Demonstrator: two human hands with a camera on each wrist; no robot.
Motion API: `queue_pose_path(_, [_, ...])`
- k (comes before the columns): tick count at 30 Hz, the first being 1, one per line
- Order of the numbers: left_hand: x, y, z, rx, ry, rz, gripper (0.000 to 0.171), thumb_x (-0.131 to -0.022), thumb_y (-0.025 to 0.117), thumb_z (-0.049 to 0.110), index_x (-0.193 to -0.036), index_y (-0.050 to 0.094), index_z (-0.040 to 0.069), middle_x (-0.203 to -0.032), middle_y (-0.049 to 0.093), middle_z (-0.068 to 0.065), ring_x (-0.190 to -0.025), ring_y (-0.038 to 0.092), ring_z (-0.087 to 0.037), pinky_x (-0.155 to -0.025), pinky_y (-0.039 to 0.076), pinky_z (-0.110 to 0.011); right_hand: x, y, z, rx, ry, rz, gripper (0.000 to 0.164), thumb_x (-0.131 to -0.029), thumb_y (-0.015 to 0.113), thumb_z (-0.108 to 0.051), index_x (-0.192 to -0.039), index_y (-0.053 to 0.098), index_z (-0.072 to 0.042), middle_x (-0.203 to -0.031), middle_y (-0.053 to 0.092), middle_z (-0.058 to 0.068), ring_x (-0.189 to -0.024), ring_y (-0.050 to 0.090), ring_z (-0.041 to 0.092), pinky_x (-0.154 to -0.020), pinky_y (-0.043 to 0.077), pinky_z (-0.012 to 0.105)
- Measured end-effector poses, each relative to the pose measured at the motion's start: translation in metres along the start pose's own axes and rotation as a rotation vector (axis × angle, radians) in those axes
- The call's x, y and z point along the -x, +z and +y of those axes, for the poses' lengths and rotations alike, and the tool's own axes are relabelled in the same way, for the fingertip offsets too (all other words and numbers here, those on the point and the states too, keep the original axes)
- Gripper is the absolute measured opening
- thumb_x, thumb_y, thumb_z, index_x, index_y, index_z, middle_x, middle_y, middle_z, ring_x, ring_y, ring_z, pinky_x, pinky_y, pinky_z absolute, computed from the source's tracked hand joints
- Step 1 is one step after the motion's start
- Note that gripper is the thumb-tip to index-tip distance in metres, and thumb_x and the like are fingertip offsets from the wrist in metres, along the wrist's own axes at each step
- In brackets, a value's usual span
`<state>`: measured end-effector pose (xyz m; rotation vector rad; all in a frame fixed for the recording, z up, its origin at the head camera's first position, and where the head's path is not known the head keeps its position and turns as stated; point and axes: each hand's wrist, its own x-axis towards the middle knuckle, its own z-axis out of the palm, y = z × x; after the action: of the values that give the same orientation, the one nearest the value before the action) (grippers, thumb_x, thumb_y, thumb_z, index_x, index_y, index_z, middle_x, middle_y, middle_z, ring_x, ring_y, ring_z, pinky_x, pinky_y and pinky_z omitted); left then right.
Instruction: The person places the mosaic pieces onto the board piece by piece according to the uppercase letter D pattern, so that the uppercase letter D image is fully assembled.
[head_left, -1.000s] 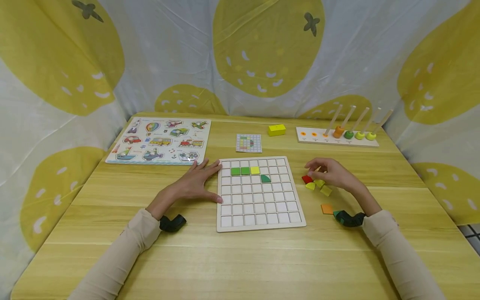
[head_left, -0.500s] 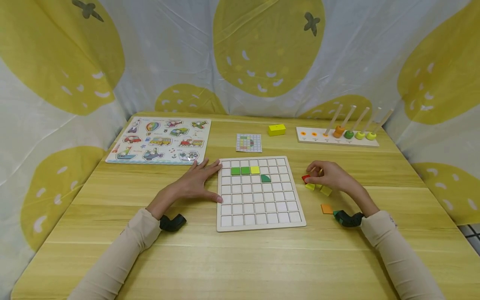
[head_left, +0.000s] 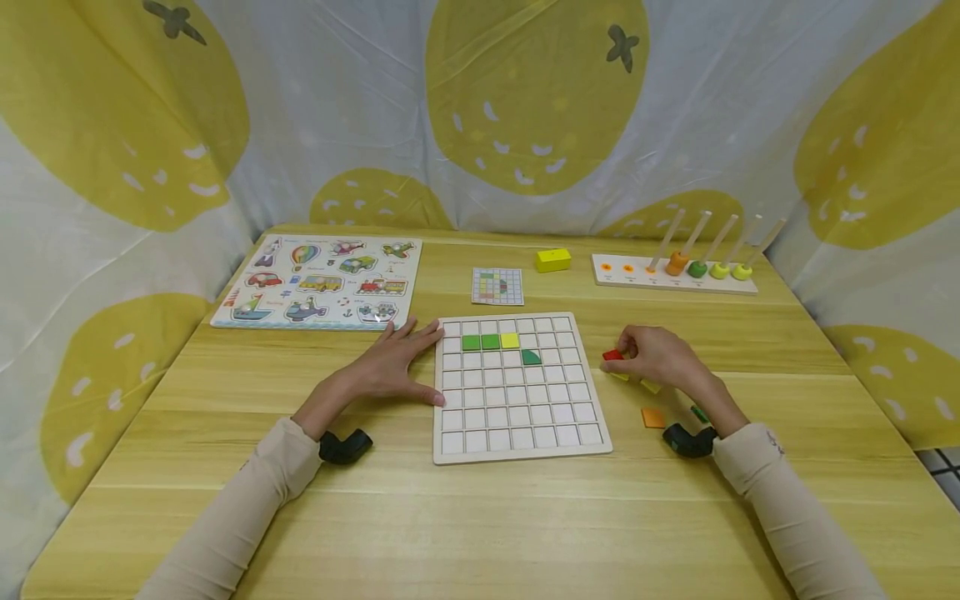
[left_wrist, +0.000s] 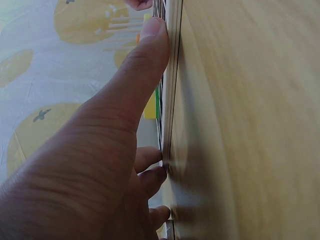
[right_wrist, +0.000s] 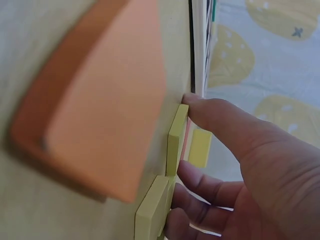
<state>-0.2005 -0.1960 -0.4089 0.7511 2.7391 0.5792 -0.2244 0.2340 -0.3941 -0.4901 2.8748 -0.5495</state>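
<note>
My left hand [head_left: 382, 371] rests with spread, fairly straight fingers along the left edge of a white grid board [head_left: 491, 442]. On the board lie two green square tiles [head_left: 481, 342], a yellow square tile [head_left: 510, 341] and a dark green quarter-round tile [head_left: 531, 357]. Right of the board, my right hand [head_left: 660, 358] pinches a red tile [head_left: 612, 355] between thumb and fingers, low over the table. Yellow tiles [right_wrist: 177, 137] lie just beneath that hand, partly hidden by it. Nearer the wrist are an orange square tile [head_left: 653, 417] and a dark green piece [head_left: 699, 414].
Behind the grid board lies a small pattern card [head_left: 497, 286], with a yellow block [head_left: 552, 260] to its right. A vehicle picture puzzle [head_left: 285, 287] is at the back left. At the back right stands a peg board [head_left: 637, 281] with upright rods and coloured beads.
My right hand has shifted slightly toward the grid board and its fingers have come together on the red tile. The dark green piece by its wrist is uncovered. The left hand stays still.
</note>
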Motion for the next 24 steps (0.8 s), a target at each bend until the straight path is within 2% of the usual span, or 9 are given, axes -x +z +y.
queue_pose_path(8, [0.000, 0.000, 0.001, 0.004, 0.002, -0.003, 0.112, -0.069, 0.067, 0.074, -0.154, 0.023, 0.016, -0.161, 0.012, -0.002, -0.147, -0.001, -0.034, -0.116, -0.007, -0.053, 0.000, -0.001, 0.003, -0.044, -0.062, -0.007, 0.031, -0.083, 0.074, -0.034, -0.091, 0.064, -0.006, -0.076, 0.062, 0.000, -0.062, 0.051, 0.013, -0.055, 0.042, 0.028])
queue_pose_path(15, [0.000, 0.001, 0.000, 0.008, 0.003, -0.001, 0.113, -0.068, 0.067, 0.074, -0.154, 0.023, 0.016, -0.160, 0.012, -0.002, -0.147, -0.002, -0.034, -0.116, -0.007, -0.053, -0.002, -0.005, 0.004, -0.143, -0.071, -0.006, 0.024, -0.087, 0.071, -0.026, -0.097, 0.062, -0.006, -0.086, 0.063, 0.004, -0.071, 0.056, 0.016, -0.060, 0.046, 0.029])
queue_pose_path(24, [0.000, 0.000, 0.000, 0.011, 0.007, 0.002, 0.112, -0.068, 0.067, 0.074, -0.154, 0.023, 0.016, -0.160, 0.013, -0.002, -0.147, -0.001, -0.034, -0.116, -0.007, -0.053, -0.003, -0.013, 0.005, -0.290, -0.099, 0.030, 0.033, -0.089, 0.069, -0.023, -0.110, 0.058, 0.000, -0.095, 0.068, 0.012, -0.082, 0.062, 0.020, -0.064, 0.049, 0.028])
